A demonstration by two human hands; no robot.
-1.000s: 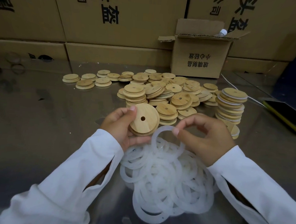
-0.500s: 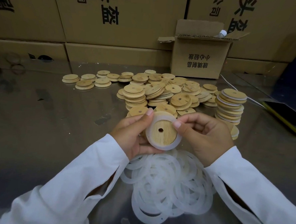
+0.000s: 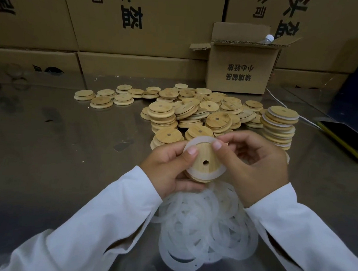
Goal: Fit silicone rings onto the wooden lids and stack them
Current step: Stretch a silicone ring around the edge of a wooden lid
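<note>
Since the bottom of the frame is filled by white sleeves, the first task item met is the loose heap of silicone rings (image 3: 207,237) at lower centre, lying on the steel table (image 3: 57,149).

Just above it, at frame centre, one wooden lid (image 3: 202,155) with a centre hole is held clear of the table and tilted toward the camera. It is gripped by the left hand (image 3: 167,168), with fingers curled under the rim and the thumb on the edge. A translucent silicone ring (image 3: 216,175) is seen around the lid's raised step. Its upper arc is pinched by the right hand (image 3: 255,167). Full seating cannot be confirmed.

Handling, as judged:
- The ring is expected to be soft, stretchy and light, possibly tacky. It is best taken at its edge and worked round.
- The lid is expected to be stiff, light and dry. It is best held by the rim, with the stepped face left free.

Further up, bare lids (image 3: 196,113) are piled at upper centre. A stack of ringed lids (image 3: 279,129) stands at centre right. Behind these, an open carton (image 3: 238,72) is set against larger cartons.
</note>
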